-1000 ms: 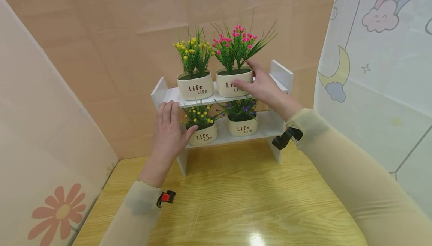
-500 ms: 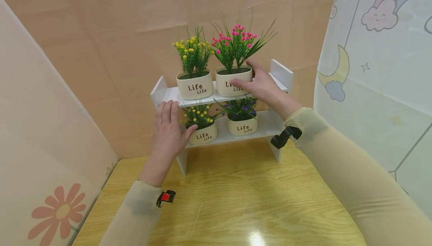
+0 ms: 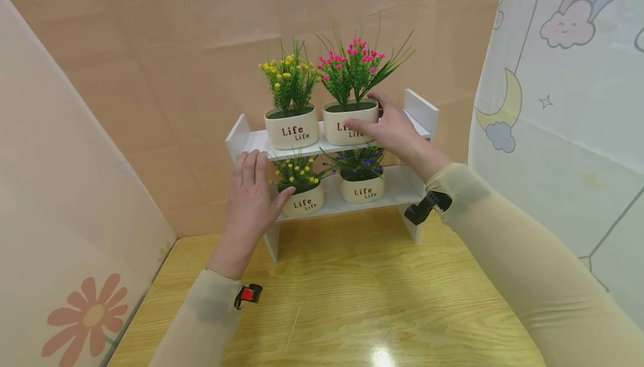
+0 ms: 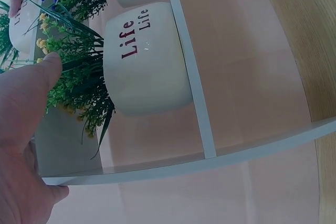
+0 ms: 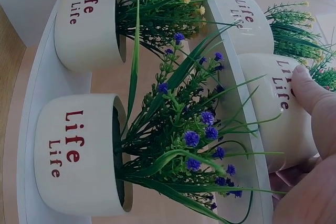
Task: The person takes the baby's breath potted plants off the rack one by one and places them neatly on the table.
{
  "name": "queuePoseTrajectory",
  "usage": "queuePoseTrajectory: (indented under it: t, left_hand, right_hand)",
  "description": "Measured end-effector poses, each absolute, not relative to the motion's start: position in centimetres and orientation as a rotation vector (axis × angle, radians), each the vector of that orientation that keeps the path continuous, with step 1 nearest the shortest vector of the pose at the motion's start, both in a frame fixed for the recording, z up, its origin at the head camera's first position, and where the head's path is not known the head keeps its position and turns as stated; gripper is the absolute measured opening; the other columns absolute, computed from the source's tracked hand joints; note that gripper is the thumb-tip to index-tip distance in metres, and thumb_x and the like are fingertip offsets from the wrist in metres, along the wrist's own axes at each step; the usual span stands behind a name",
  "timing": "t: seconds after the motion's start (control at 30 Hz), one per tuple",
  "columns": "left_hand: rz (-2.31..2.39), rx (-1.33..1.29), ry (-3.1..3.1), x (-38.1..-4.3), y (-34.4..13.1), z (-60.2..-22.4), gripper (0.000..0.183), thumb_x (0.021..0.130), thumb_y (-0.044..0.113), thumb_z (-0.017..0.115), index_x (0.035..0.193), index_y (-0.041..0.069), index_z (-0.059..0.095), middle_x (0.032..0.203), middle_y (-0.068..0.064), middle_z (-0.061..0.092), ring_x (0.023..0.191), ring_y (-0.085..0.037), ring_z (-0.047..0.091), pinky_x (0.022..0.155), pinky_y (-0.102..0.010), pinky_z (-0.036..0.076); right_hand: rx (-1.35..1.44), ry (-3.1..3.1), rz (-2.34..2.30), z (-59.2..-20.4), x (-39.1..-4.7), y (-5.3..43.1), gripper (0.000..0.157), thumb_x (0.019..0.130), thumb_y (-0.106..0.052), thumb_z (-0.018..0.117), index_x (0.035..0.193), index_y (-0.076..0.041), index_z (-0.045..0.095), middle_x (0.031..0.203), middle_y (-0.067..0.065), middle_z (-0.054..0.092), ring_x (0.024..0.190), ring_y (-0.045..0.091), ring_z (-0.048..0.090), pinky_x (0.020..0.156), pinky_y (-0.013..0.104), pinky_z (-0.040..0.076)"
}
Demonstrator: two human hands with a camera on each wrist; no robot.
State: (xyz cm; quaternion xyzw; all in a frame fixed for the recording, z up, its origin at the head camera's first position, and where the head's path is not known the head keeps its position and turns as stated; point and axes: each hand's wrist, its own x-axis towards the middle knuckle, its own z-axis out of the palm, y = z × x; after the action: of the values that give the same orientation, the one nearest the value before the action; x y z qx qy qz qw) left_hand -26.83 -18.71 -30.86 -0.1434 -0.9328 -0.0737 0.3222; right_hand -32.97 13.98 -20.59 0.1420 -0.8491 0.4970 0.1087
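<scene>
My right hand (image 3: 394, 132) grips a cream oval flowerpot (image 3: 334, 125) with pink flowers, thumb across its front and fingers behind its right end. The pot sits on the upper tier of a white two-tier shelf (image 3: 420, 112). Left of it, close by, is a similar pot with yellow flowers (image 3: 292, 132). My left hand (image 3: 249, 193) rests at the upper tier's left corner, fingers fairly straight and thumb spread. In the left wrist view that thumb lies before the foliage of the lower yellow-flowered pot (image 4: 147, 61). A purple-flowered pot (image 5: 79, 156) stands beside it on the lower tier.
The shelf stands on a wood-grain table (image 3: 352, 288). A peach backdrop (image 3: 166, 76) hangs close behind it. Pale printed panels rise at both sides, one with a flower (image 3: 94, 316), the other with a moon (image 3: 508, 101).
</scene>
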Motion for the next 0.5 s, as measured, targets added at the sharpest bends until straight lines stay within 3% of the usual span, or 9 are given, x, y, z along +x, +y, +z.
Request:
queuePoseTrajectory:
  t: [0.5]
  left_hand:
    - [-0.151,-0.37,-2.46,-27.06,-18.82,-30.89,0.106,0.1,0.055,0.079,0.168,-0.003,0.021,0.17,-0.026,0.028,0.164,-0.043,0.017,0.138,-0.047,0.006]
  right_hand:
    - [0.384,-2.466,1.451,-20.78,-32.47,14.0,0.103,0.093,-0.061,0.085,0.172,-0.02,0.034,0.154,0.013,0.057,0.137,0.03,0.056,0.116,0.051,0.047]
